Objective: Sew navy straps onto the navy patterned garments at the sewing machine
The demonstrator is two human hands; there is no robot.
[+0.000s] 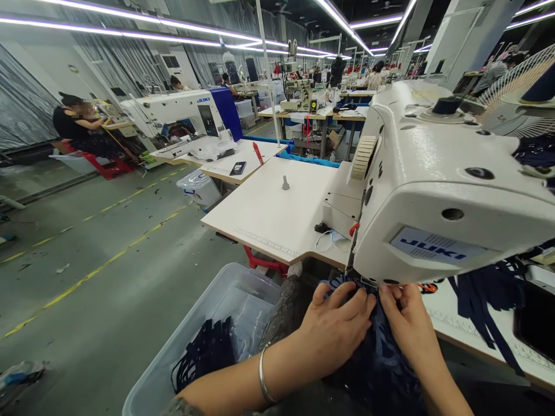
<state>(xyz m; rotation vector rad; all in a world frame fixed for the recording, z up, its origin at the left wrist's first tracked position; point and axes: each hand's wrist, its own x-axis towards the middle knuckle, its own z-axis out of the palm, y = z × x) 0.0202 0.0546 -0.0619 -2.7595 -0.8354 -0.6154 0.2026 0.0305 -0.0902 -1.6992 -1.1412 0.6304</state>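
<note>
My left hand (336,329), with a silver bangle at the wrist, lies on dark navy fabric (377,358) just below the needle area of a white JUKI sewing machine (433,190). Its fingers are curled and press the cloth down. My right hand (407,326) pinches the same fabric right beside it, with the fingertips under the machine head. The needle itself is hidden by the machine and my fingers.
A clear plastic bin (225,329) with dark fabric pieces stands at my lower left. The white worktable (277,214) extends left of the machine. Navy strips (481,300) lie on the table at right. Another person (78,124) sits at a far-left workstation, beyond an open floor aisle (87,260).
</note>
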